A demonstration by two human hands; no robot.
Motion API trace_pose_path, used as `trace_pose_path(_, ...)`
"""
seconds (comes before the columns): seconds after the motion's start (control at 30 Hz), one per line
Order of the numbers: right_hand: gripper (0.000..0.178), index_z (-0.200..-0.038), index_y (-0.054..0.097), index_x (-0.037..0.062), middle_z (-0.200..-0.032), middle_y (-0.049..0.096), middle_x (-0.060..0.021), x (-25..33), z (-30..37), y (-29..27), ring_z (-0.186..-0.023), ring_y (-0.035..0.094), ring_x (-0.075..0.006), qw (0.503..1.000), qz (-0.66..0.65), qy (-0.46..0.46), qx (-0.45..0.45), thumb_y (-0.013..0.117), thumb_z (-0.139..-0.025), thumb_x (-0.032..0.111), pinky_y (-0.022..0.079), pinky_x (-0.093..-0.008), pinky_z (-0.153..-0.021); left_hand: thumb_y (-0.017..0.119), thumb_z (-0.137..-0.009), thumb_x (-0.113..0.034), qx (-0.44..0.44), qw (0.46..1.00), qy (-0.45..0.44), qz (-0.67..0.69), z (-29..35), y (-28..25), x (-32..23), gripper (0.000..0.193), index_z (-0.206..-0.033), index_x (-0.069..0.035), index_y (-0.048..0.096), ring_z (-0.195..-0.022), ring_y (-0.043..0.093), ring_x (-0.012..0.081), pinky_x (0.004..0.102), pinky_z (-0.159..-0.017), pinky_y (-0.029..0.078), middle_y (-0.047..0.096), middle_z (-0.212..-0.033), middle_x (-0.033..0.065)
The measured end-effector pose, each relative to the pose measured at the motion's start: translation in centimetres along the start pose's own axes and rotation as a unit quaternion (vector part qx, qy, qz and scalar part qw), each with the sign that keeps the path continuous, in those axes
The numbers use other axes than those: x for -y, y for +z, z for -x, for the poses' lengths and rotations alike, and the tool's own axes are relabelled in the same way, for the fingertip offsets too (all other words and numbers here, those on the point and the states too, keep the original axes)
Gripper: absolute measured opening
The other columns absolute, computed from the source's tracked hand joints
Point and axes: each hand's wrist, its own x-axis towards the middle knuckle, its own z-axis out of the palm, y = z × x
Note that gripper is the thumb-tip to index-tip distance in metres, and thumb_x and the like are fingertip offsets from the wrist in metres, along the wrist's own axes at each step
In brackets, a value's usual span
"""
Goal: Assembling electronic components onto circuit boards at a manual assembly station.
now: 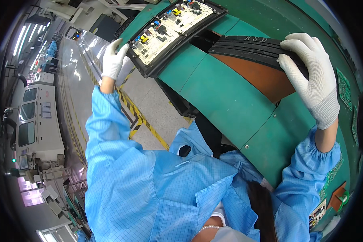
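Note:
My left hand (114, 61), in a white knitted glove, is at the left end of a black tray (150, 72). Its thumb and fingers are spread apart, with the thumb by the tray's rim. Cream-coloured circuit boards (169, 32) with yellow, blue and black components lie in that tray. On the right, my gloved right hand (310, 68) grips the end of a stack of black trays (246, 46), fingers over the top and thumb against the near side. A brown panel (256, 74) shows below the stack's near edge.
The green-covered workbench (218, 97) curves across the view, the tray's left end jutting past its edge. Green circuit boards (344, 88) lie along the far right. A white machine (40, 117) stands at left, beyond a floor with yellow-and-black tape (143, 117).

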Motion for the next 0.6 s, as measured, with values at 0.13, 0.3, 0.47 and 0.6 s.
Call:
trace_pose_path(0.13, 0.029, -0.105, 0.066, -0.0025, -0.109, 0.065, -0.0139, 0.1, 0.3, -0.3, -0.096, 0.059, -0.0315, 1.000, 0.008, 0.001, -0.001, 0.064, -0.089, 0.021, 0.049, -0.0388, -0.087, 0.067, -0.100, -0.028, 0.106, 0.994, -0.008, 0.005, -3.0, 1.8, 2.7, 0.044, -0.132, 0.001, 0.065, -0.113, 0.068, 0.0222, 0.0315, -0.101, 0.049, 0.072, -0.123, 0.0174)
trace_pose_path(0.3, 0.029, -0.104, 0.066, -0.0026, -0.108, 0.065, -0.0137, 0.0, 0.7, -0.5, -0.095, 0.059, -0.0311, 1.000, 0.008, 0.010, -0.005, 0.065, -0.089, 0.022, 0.049, -0.0383, -0.086, 0.066, -0.101, -0.027, 0.136, 0.988, -0.017, 0.070, -3.4, 2.0, 1.4, 0.045, -0.136, 0.001, 0.064, -0.114, 0.067, 0.0194, 0.0292, -0.101, 0.048, 0.072, -0.124, 0.0181)
trace_pose_path(0.47, 0.030, -0.104, 0.066, -0.0026, -0.107, 0.065, -0.0136, 0.1, 0.8, -0.4, -0.095, 0.059, -0.0306, 1.000, 0.015, 0.011, -0.008, 0.065, -0.090, 0.023, 0.049, -0.0381, -0.085, 0.067, -0.101, -0.021, 0.191, 0.975, -0.054, 0.101, -4.2, 0.6, 2.0, 0.040, -0.136, -0.001, 0.066, -0.113, 0.067, 0.0167, 0.0281, -0.101, 0.049, 0.073, -0.122, 0.0146)
trace_pose_path(0.6, 0.029, -0.105, 0.066, -0.0026, -0.108, 0.065, -0.0136, 0.1, 0.5, -0.1, -0.095, 0.058, -0.0304, 1.000, 0.010, 0.006, -0.013, 0.065, -0.090, 0.023, 0.049, -0.0381, -0.085, 0.068, -0.099, -0.018, 0.100, 0.993, 0.053, -0.039, -1.9, 0.9, 0.2, 0.035, -0.130, -0.002, 0.069, -0.110, 0.068, 0.0179, 0.0290, -0.100, 0.050, 0.073, -0.121, 0.0120)
